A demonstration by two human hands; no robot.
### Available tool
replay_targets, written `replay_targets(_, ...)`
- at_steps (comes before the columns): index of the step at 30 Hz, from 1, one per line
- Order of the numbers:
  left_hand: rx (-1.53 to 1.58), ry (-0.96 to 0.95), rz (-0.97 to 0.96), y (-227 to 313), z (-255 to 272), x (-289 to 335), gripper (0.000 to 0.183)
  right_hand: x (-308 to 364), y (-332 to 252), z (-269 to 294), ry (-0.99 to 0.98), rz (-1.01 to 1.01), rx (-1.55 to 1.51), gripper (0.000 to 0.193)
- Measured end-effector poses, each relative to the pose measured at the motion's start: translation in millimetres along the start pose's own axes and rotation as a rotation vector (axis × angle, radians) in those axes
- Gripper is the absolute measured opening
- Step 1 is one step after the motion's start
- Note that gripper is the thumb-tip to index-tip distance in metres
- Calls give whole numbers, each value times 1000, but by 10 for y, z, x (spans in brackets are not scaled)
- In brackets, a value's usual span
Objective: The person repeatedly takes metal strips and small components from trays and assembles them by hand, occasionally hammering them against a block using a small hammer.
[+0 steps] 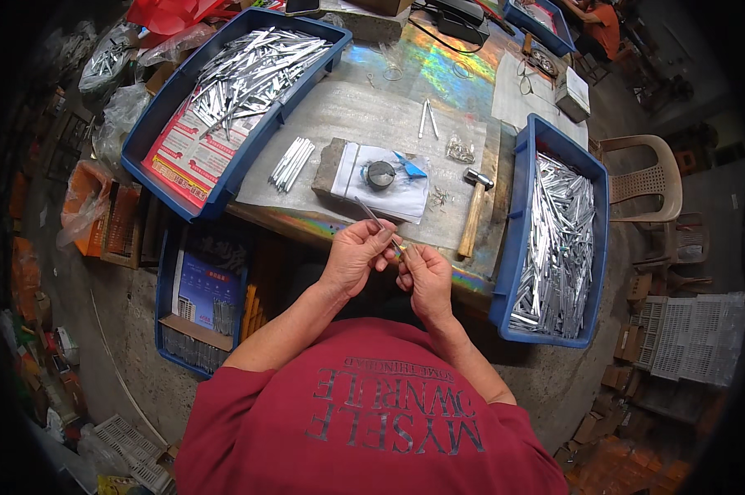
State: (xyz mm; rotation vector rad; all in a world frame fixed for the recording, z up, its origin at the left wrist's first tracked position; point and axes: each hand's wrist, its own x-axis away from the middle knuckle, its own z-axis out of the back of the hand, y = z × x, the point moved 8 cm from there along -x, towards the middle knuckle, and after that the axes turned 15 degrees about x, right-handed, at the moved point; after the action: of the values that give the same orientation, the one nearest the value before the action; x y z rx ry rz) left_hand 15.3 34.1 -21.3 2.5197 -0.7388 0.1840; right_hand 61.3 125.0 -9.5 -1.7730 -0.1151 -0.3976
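Just off the table's near edge, my left hand (357,257) pinches a thin metal strip (369,213) whose upper end points up and to the left. My right hand (428,280) has its fingers closed round the strip's lower end, close to my left fingertips. Beyond my hands, a block (333,165) carries white paper (404,208) with a dark round metal piece (380,175) and a blue scrap (411,164) on it. A small bundle of silvery strips (291,164) lies left of the block. To its right rests a hammer (474,213) with a wooden handle.
Blue trays full of metal strips stand left (216,186) and right (517,247) on the table. Small metal parts (460,150) and two loose strips (427,120) lie farther back. A chair (646,177) stands right. Another person (603,31) sits far right.
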Motion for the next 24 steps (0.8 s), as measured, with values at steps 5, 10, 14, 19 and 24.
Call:
replay_targets(5,-3,6,-60,5,4,9,13,-2,26,-9,21,5,-52,18)
replay_targets(10,-76,2,-203,51,-75,80,11,-5,13,-61,29,-10,-167,17)
replay_targets(14,-386,-82,-401,192,-239,166,10,-7,-18,-94,4,-4,-201,19)
replay_targets(19,-118,-3,-271,104,-140,106,9,-12,-41,-110,26,-33,-220,21)
replay_targets(24,-394,-56,-396,217,-250,150,11,-21,-67,-118,15,-32,-240,18)
